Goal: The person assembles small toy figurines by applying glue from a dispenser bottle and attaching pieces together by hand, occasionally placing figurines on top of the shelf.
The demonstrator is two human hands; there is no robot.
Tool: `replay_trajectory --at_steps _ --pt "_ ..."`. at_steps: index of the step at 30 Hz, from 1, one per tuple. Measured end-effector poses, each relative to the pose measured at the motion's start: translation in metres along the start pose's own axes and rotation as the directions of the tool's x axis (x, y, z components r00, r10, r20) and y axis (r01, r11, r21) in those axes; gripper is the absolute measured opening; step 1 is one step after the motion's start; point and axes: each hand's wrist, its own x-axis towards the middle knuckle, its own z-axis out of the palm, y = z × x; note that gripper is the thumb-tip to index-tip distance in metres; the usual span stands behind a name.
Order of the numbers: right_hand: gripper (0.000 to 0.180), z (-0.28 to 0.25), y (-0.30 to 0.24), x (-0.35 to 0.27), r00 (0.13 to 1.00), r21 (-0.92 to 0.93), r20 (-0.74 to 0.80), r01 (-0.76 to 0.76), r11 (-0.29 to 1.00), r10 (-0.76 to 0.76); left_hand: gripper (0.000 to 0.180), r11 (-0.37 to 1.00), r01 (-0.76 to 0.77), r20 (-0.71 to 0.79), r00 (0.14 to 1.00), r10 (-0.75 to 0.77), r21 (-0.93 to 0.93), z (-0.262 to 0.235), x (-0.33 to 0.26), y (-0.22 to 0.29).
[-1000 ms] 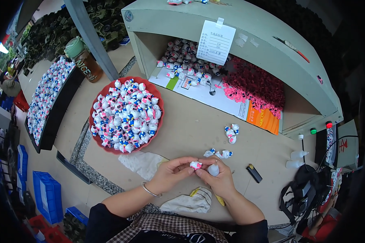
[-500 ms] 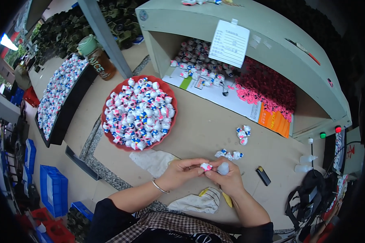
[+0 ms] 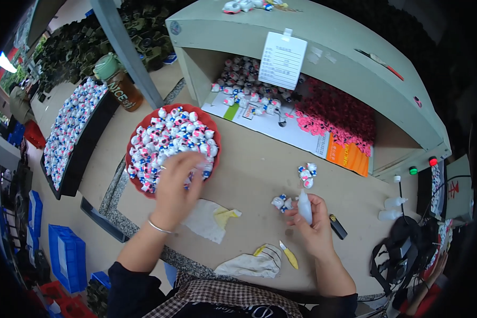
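Note:
My left hand [image 3: 179, 183] reaches over the red basin [image 3: 217, 135], which is heaped with small white, pink and blue figurines [image 3: 172, 140]. Its fingers are curled and blurred, and whether a figurine is between them cannot be made out. My right hand [image 3: 317, 225] grips a small translucent squeeze bottle [image 3: 305, 206], its nozzle pointing up. Just left of that hand, figurines [image 3: 281, 202] lie on the table, partly covered by the fingers. Farther back rests another small cluster of figurines [image 3: 307, 174].
A green-grey shelf [image 3: 323, 40] at the back shelters more figurines and a pile of pink pieces [image 3: 334, 127]. White cloths [image 3: 204, 222], a yellow-handled knife [image 3: 289, 257] and a black lighter [image 3: 337, 227] lie on the table. A black tray [image 3: 85, 153] full of figurines stands left, near a lidded drink bottle [image 3: 123, 90].
My left hand has left the right hand and moved up and left to the basin. The right hand has turned its bottle upright. The pink-and-white figurine is no longer between both hands.

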Motion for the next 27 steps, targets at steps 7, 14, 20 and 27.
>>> replay_trajectory --at_steps 7,14,20,27 --pt "0.038 -0.032 -0.004 -0.015 0.983 -0.008 -0.177 0.047 0.999 -0.048 0.035 0.927 0.143 0.118 0.974 -0.194 0.347 -0.024 0.026 -0.045" --pt "0.039 -0.04 0.015 -0.019 0.953 0.075 -0.3 0.066 0.995 -0.041 0.034 0.939 -0.237 0.359 0.878 0.317 -0.247 0.041 0.006 0.042" --pt "0.037 -0.036 0.016 -0.022 0.952 0.128 -0.304 0.031 0.991 0.01 0.031 0.905 -0.055 0.562 0.767 0.309 -0.423 0.114 -0.02 0.042" --pt "0.027 -0.045 0.013 -0.026 0.971 0.063 -0.229 0.082 0.995 -0.066 0.026 0.615 0.595 0.73 0.682 -0.047 -0.517 0.079 -0.023 0.046"
